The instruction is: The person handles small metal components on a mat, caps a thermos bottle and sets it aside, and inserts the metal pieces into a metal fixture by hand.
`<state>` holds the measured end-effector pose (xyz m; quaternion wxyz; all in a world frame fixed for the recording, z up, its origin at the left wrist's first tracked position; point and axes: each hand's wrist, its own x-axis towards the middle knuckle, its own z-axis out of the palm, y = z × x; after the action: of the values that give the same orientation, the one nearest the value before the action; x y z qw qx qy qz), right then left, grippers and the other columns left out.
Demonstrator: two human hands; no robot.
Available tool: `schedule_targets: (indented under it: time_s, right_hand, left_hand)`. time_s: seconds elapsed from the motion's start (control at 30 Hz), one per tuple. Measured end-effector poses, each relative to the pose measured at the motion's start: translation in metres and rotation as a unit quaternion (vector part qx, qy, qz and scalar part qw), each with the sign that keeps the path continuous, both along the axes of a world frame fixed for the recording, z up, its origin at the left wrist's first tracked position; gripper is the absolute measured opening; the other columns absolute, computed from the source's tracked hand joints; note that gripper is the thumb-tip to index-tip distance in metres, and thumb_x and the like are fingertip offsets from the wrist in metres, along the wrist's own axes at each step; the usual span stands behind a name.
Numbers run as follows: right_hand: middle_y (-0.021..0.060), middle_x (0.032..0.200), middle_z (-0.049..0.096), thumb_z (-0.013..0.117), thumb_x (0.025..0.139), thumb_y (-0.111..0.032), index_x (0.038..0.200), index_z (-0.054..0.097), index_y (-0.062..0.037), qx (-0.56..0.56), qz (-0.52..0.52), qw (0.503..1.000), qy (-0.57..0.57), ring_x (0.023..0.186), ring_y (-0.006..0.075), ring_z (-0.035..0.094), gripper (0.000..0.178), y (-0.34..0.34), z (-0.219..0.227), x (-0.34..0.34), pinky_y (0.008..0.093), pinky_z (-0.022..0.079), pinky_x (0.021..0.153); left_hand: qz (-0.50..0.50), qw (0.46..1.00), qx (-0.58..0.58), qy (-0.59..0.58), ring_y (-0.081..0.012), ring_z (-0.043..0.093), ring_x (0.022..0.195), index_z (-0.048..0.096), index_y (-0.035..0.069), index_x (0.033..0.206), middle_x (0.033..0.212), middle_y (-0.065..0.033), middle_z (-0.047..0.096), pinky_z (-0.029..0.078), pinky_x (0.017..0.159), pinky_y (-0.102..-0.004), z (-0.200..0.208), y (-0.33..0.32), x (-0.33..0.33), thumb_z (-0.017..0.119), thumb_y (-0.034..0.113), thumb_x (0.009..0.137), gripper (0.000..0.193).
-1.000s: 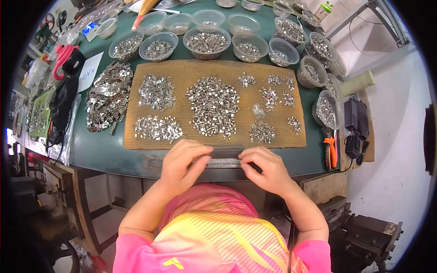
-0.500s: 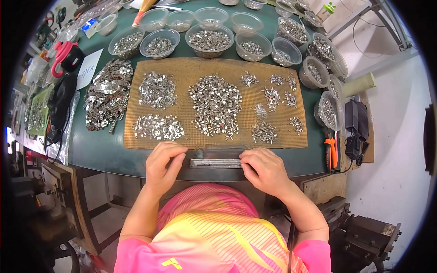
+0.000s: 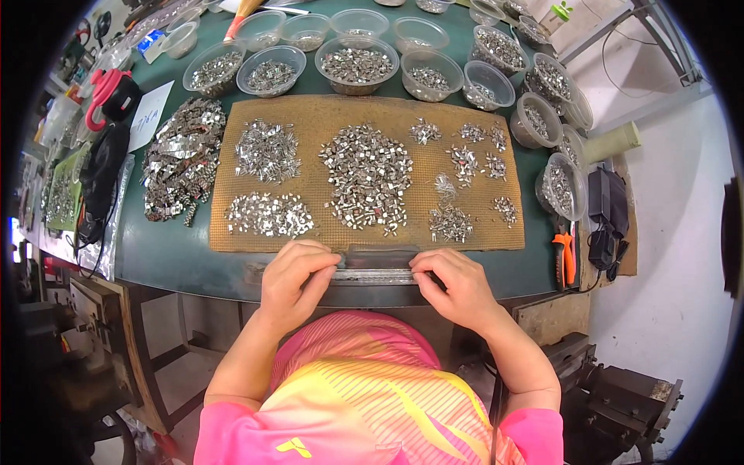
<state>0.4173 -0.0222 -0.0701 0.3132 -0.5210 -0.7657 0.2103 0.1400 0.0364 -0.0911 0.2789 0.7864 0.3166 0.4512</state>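
Observation:
A narrow slotted metal bar (image 3: 373,277) lies along the near table edge, in front of a dark grey block (image 3: 381,256). My left hand (image 3: 294,283) is closed over the bar's left part, its fingertips pressed together beside the block; anything tiny between them is hidden. At the bar's right end, my right hand (image 3: 456,287) has its thumb and forefinger closed around the end. Just beyond both hands is a brown textured mat (image 3: 310,170) bearing piles of small silvery metal pieces, the largest pile (image 3: 366,178) in the middle.
Clear plastic bowls (image 3: 357,66) of metal parts line the far and right sides. A heap of linked metal strips (image 3: 184,159) sits left of the mat. Orange-handled pliers (image 3: 564,256) and a black power adapter (image 3: 607,205) lie at the right. A red-and-black object (image 3: 115,97) stands at far left.
My left hand has moved right, over the left part of the metal bar. My right hand has stayed nearly in place at the bar's right end.

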Motion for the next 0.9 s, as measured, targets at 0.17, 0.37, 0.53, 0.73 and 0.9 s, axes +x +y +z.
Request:
schedule_targets:
  time_s: [0.17,0.37,0.53,0.73,0.9]
  right_hand:
    - [0.0076,0.096,0.071,0.070,0.087,-0.005,0.095,0.063,-0.0061,-0.005,0.005,1.000,0.002,0.087,0.0298,0.069,0.011,0.001,-0.001,0.000,0.0409,0.055,0.076]
    - [0.0081,0.096,0.071,0.071,0.087,-0.005,0.094,0.063,-0.0059,-0.002,0.011,1.000,-0.005,0.087,0.0297,0.069,0.011,0.002,-0.001,0.002,0.0405,0.055,0.077]
    - [0.0074,0.099,0.073,0.072,0.087,-0.003,0.095,0.064,-0.0060,-0.012,0.019,1.000,-0.022,0.089,0.0283,0.070,0.012,0.003,0.001,0.003,0.0379,0.056,0.079]
    - [0.0074,0.097,0.071,0.071,0.086,-0.005,0.096,0.063,-0.0063,0.023,0.023,0.999,-0.020,0.088,0.0291,0.069,0.013,0.003,-0.002,-0.001,0.0400,0.055,0.078]
    - [0.0068,0.099,0.071,0.072,0.085,-0.005,0.097,0.064,-0.0062,0.040,0.034,0.998,-0.023,0.090,0.0283,0.069,0.014,0.006,-0.002,-0.006,0.0396,0.054,0.081]
  left_hand:
    - [-0.002,1.000,-0.002,-0.003,-0.0291,0.069,0.090,0.071,0.001,0.101,0.094,-0.0120,0.071,0.054,0.079,-0.0373,-0.001,0.000,0.002,0.073,-0.005,0.083,0.019]
    - [-0.002,1.000,-0.021,-0.002,-0.0291,0.069,0.090,0.071,0.001,0.101,0.094,-0.0122,0.072,0.054,0.080,-0.0370,-0.005,-0.001,-0.001,0.073,-0.005,0.083,0.019]
    - [0.001,1.000,-0.026,-0.006,-0.0293,0.070,0.090,0.071,0.000,0.101,0.095,-0.0125,0.072,0.054,0.080,-0.0371,-0.007,-0.002,-0.001,0.073,-0.005,0.084,0.018]
    - [0.001,1.000,-0.024,-0.003,-0.0290,0.070,0.089,0.071,0.000,0.101,0.095,-0.0127,0.072,0.055,0.079,-0.0366,-0.007,-0.002,-0.002,0.073,-0.006,0.084,0.019]
    - [0.003,1.000,-0.026,-0.008,-0.0287,0.070,0.089,0.071,0.000,0.101,0.095,-0.0125,0.072,0.055,0.079,-0.0362,-0.010,-0.003,-0.003,0.072,-0.007,0.084,0.019]
